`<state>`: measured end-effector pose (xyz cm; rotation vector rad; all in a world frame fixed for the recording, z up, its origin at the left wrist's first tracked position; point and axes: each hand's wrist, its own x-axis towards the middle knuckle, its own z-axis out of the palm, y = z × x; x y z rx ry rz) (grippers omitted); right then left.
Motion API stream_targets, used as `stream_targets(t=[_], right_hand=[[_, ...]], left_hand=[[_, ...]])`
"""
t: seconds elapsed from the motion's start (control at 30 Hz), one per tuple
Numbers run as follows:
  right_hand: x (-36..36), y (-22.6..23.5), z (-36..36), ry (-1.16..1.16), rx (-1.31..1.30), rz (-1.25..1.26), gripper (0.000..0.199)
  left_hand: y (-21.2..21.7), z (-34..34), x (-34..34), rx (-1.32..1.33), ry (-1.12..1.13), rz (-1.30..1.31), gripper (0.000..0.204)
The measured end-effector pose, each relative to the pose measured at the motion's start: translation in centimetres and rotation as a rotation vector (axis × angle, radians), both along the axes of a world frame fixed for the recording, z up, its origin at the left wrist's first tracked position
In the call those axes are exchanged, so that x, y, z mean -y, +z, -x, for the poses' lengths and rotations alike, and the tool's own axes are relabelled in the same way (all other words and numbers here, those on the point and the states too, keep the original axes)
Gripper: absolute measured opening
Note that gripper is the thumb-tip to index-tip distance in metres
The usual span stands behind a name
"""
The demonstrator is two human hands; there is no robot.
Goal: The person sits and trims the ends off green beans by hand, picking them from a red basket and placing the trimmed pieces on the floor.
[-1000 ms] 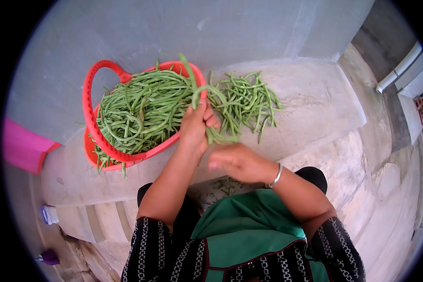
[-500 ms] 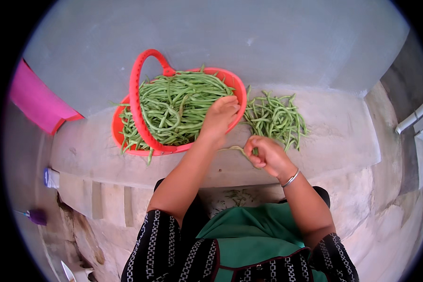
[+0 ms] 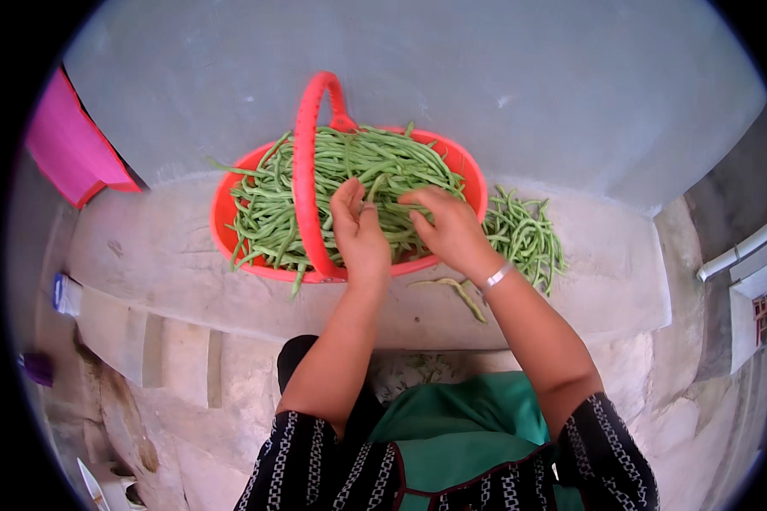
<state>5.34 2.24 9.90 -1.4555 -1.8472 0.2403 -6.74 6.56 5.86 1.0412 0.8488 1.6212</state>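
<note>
My left hand (image 3: 362, 234) is over the front of a red plastic basket (image 3: 477, 183) heaped with green beans (image 3: 273, 204). Its thumb and fingers are closed on a single green bean (image 3: 375, 186), whose tip sticks up between them. To its right is my right hand (image 3: 453, 228), with a silver bracelet on the wrist. Its fingers are curved and the thumb stands apart from them, with nothing visible between. A yellowish bean (image 3: 465, 298) lies on the ledge below my right hand.
The basket's arched handle (image 3: 307, 162) rises left of my hands. Right of the basket, a smaller pile of beans (image 3: 528, 238) lies on the concrete ledge (image 3: 605, 264). A grey wall (image 3: 520, 85) stands behind. A pink sheet (image 3: 77, 145) hangs at the far left.
My right hand has moved up and left from the ledge to the basket, leaving a yellowish bean there. My left hand has shifted left and now pinches a bean. The view has shifted slightly.
</note>
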Motion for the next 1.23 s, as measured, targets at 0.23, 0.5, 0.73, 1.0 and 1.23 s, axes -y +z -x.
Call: stream_targets(t=[0.23, 0.5, 0.73, 1.0, 1.23], right_hand=[[-11.3, -4.0, 1.2, -0.183, 0.574, -0.274, 0.029], [-9.3, -0.5, 0.3, 0.006, 0.819, 0.104, 0.020], [-5.8, 1.9, -7.1, -0.091, 0.401, 0.049, 0.023], [-1.0, 4.6, -10.3, -0.102, -0.441, 0.293, 0.027], [2.7, 1.6, -6.8, 0.060, -1.156, 0.521, 0.022]], left_hand=[[-0.2, -0.2, -1.2, 0.126, 0.003, 0.130, 0.044], [0.9, 0.3, -1.6, 0.223, 0.047, 0.174, 0.039], [0.5, 0.2, -0.7, 0.131, -0.036, -0.088, 0.021], [0.6, -2.2, 1.8, -0.181, -0.359, -0.185, 0.014], [-0.3, -2.7, 1.0, 0.210, -1.064, 0.310, 0.052]])
